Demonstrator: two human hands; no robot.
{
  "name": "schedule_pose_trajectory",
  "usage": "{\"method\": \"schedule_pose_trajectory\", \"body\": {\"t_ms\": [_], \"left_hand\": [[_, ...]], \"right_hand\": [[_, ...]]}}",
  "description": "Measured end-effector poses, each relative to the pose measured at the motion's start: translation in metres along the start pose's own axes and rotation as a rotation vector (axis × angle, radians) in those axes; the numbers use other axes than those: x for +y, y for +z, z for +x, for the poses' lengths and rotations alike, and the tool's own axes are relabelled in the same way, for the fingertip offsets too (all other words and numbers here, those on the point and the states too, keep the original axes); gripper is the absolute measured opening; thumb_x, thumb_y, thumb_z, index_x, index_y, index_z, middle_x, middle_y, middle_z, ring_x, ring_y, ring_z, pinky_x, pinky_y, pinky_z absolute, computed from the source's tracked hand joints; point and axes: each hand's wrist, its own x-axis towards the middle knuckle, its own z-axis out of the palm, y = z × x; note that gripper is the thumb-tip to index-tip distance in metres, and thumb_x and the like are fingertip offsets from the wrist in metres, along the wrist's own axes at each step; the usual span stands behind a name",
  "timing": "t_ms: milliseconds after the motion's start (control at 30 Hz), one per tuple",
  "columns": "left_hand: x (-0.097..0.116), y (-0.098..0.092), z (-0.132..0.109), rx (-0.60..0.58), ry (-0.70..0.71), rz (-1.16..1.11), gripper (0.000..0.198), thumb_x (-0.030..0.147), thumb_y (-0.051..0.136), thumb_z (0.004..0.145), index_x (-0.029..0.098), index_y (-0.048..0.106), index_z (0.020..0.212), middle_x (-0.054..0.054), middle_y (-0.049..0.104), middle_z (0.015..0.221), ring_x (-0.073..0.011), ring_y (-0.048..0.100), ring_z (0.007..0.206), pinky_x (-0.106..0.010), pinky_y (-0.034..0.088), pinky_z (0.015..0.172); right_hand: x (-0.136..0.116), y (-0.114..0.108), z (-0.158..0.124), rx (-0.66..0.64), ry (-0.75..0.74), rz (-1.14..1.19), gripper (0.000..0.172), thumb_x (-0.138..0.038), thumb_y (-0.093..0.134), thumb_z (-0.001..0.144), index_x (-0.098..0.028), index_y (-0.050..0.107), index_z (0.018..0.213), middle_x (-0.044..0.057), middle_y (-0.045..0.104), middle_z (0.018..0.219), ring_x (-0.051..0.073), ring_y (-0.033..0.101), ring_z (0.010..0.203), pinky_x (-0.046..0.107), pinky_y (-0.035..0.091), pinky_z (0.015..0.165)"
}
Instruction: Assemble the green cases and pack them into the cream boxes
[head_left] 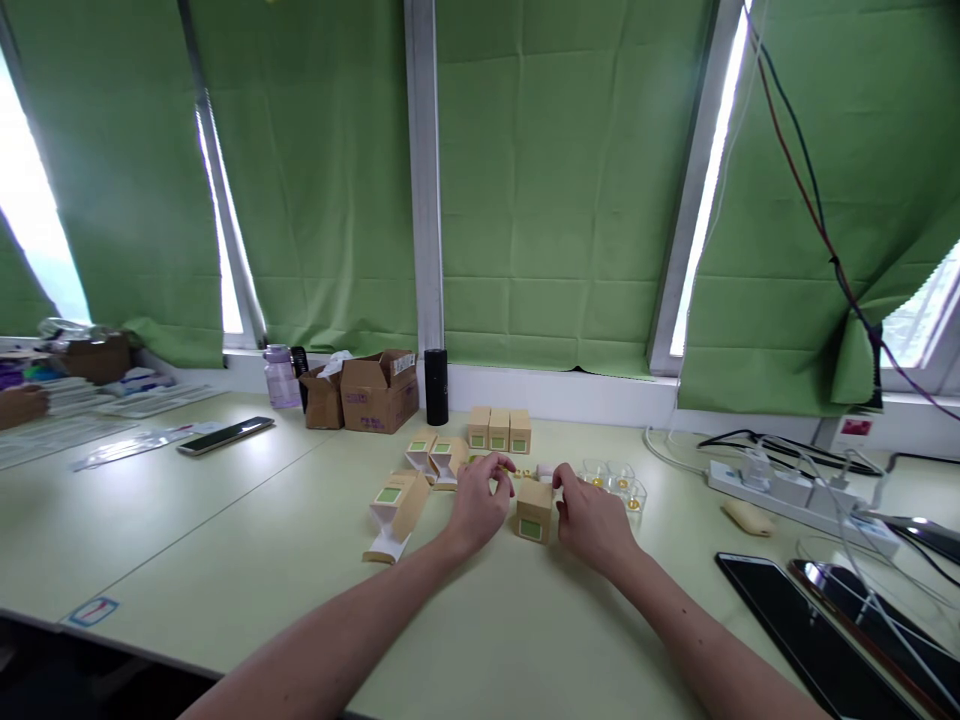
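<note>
A small closed kraft-paper box (533, 513) with a green label stands on the table between my hands. My left hand (480, 505) hovers at its left, thumb and index finger bent and a gap between them; it appears to hold nothing. On the other side my right hand (592, 520) has its fingers curled, the fingertips close to the box's right edge. Whether they touch it is hard to tell. To the left lies an open box (397, 508) with its flap out, and behind it two more open boxes (435, 455). Clear cups with gold-coloured centres (621, 482) sit beyond my right hand.
Three closed boxes (499, 430) stand in a row at the back. A black cylinder (436, 387), a cardboard carton (379, 390) and a purple bottle (281, 377) line the wall. At right are a power strip (802, 505), cables and a dark tablet (795, 620). A phone (226, 436) lies left.
</note>
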Motion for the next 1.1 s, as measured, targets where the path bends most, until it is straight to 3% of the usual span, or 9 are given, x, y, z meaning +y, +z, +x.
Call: {"method": "schedule_pose_trajectory", "body": {"t_ms": [133, 300, 433, 533, 700, 933, 1100], "left_hand": [[0.0, -0.001, -0.002, 0.024, 0.03, 0.057, 0.02, 0.007, 0.052, 0.083, 0.022, 0.062, 0.091, -0.004, 0.073, 0.084, -0.0277, 0.063, 0.101, -0.046, 0.041, 0.096], [0.001, -0.001, -0.008, -0.047, 0.195, 0.073, 0.028, 0.007, 0.054, 0.081, 0.022, 0.062, 0.104, -0.007, 0.069, 0.109, -0.0305, 0.054, 0.118, -0.049, 0.041, 0.103], [0.005, -0.001, -0.012, -0.171, 0.263, 0.08, 0.037, 0.012, 0.058, 0.082, 0.023, 0.06, 0.117, -0.009, 0.066, 0.119, -0.0336, 0.048, 0.127, -0.051, 0.041, 0.106], [0.004, -0.001, -0.012, -0.2, 0.258, 0.068, 0.04, 0.013, 0.06, 0.082, 0.024, 0.059, 0.12, -0.01, 0.064, 0.121, -0.0337, 0.048, 0.128, -0.051, 0.043, 0.107], [-0.003, 0.0, -0.008, -0.107, 0.214, 0.017, 0.029, 0.01, 0.055, 0.085, 0.023, 0.061, 0.11, -0.01, 0.065, 0.115, -0.0299, 0.053, 0.122, -0.05, 0.046, 0.107], [-0.007, 0.001, -0.001, -0.008, 0.108, -0.026, 0.022, 0.008, 0.051, 0.088, 0.021, 0.065, 0.098, -0.009, 0.068, 0.101, -0.0269, 0.064, 0.107, -0.046, 0.054, 0.095], [-0.007, 0.001, -0.001, -0.009, 0.11, -0.013, 0.022, 0.007, 0.053, 0.086, 0.021, 0.064, 0.098, -0.007, 0.07, 0.098, -0.0264, 0.066, 0.105, -0.046, 0.054, 0.095]], "right_hand": [[0.003, 0.003, 0.003, -0.113, 0.072, -0.062, 0.024, -0.017, 0.059, 0.084, -0.023, 0.057, 0.107, 0.006, 0.077, 0.096, 0.026, 0.072, 0.087, 0.029, 0.026, 0.058], [0.005, 0.005, 0.003, -0.225, 0.063, -0.098, 0.021, -0.015, 0.062, 0.08, -0.022, 0.065, 0.1, 0.009, 0.077, 0.096, 0.029, 0.073, 0.087, 0.03, 0.034, 0.061], [0.006, 0.007, 0.0, -0.238, 0.048, -0.088, 0.019, -0.013, 0.062, 0.079, -0.021, 0.068, 0.096, 0.011, 0.077, 0.094, 0.029, 0.073, 0.085, 0.03, 0.034, 0.059], [0.007, 0.007, 0.0, -0.228, 0.043, -0.077, 0.018, -0.012, 0.063, 0.079, -0.02, 0.068, 0.094, 0.011, 0.077, 0.093, 0.029, 0.073, 0.083, 0.03, 0.032, 0.058], [0.009, 0.001, 0.004, -0.164, 0.03, -0.049, 0.023, -0.009, 0.062, 0.079, -0.022, 0.065, 0.097, 0.007, 0.074, 0.096, 0.025, 0.069, 0.087, 0.029, 0.027, 0.057], [0.002, -0.01, -0.001, 0.179, -0.107, 0.101, 0.023, -0.007, 0.054, 0.083, -0.022, 0.055, 0.1, 0.003, 0.066, 0.105, 0.017, 0.062, 0.078, 0.029, 0.026, 0.059], [-0.005, -0.011, -0.008, 0.191, -0.197, 0.169, 0.014, -0.021, 0.055, 0.091, -0.024, 0.051, 0.104, 0.003, 0.064, 0.109, 0.019, 0.062, 0.084, 0.029, 0.029, 0.061]]}}
